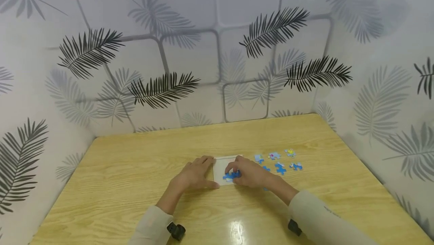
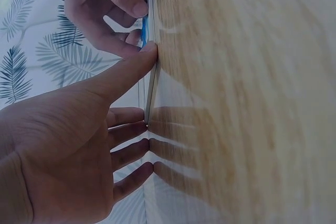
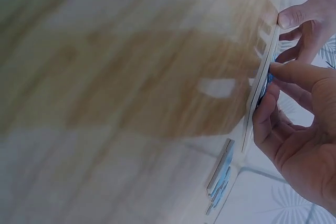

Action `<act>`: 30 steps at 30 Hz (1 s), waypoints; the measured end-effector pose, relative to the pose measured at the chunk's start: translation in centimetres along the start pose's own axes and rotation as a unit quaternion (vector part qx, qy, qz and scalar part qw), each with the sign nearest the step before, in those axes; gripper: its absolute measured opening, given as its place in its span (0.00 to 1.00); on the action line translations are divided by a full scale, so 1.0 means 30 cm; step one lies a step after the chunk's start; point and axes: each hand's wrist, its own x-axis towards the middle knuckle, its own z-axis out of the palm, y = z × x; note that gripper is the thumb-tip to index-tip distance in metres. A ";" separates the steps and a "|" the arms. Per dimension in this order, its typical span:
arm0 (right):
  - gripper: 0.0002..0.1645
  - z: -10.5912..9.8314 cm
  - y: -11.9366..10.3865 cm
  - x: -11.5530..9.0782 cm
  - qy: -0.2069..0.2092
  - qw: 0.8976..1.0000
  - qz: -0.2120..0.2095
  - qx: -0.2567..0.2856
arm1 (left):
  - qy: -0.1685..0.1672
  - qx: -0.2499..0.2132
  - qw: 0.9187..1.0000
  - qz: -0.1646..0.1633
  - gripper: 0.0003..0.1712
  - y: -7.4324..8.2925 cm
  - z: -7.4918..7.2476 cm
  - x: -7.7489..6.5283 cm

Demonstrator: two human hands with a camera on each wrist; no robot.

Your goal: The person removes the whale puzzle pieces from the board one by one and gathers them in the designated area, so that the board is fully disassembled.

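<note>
1. desk [image 1: 135, 184]: pale wood-grain top, enclosed on three sides by walls [image 1: 203, 30] papered with palm-leaf prints.
2. left hand [image 1: 194, 175]: lies flat on the desk against the left edge of the tray; in the left wrist view its fingers [image 2: 128, 153] are straight and spread, the thumb touching the tray's edge, holding nothing.
3. right hand [image 1: 249, 173]: rests over the right part of the tray, fingers [image 3: 268, 116] curled narrow, pinching the blue puzzle pieces.
4. tray [image 1: 220, 164]: shallow white square frame lying flat near the middle of the desk, between the two hands; its right part is covered by the right hand.
5. blue puzzle pieces [image 1: 231, 175]: inside the tray at its near edge, partly hidden under the fingertips; whether joined cannot be told.
6. loose pieces [image 1: 280, 168]: several small blue ones scattered on the desk just right of the tray; their pictures are too small to make out.
</note>
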 end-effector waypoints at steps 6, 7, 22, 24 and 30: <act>0.17 -0.005 -0.005 0.003 -0.002 1.000 -0.012 -0.004 | -0.002 -0.007 1.000 -0.004 0.52 -0.008 0.008 0.004; 0.17 -0.005 -0.005 0.003 -0.002 1.000 -0.015 -0.004 | -0.002 -0.007 1.000 -0.005 0.53 -0.011 0.010 0.007; 0.16 -0.010 -0.016 0.003 0.015 0.994 -0.021 -0.102 | -0.003 -0.005 1.000 0.000 0.52 0.003 -0.012 -0.008; 0.16 -0.024 -0.011 -0.009 0.021 0.996 -0.017 -0.083 | -0.006 -0.004 1.000 -0.003 0.52 0.002 -0.007 -0.005; 0.17 -0.083 0.042 -0.064 0.044 0.999 -0.021 0.002 | -0.012 -0.007 1.000 -0.014 0.53 0.014 -0.019 -0.011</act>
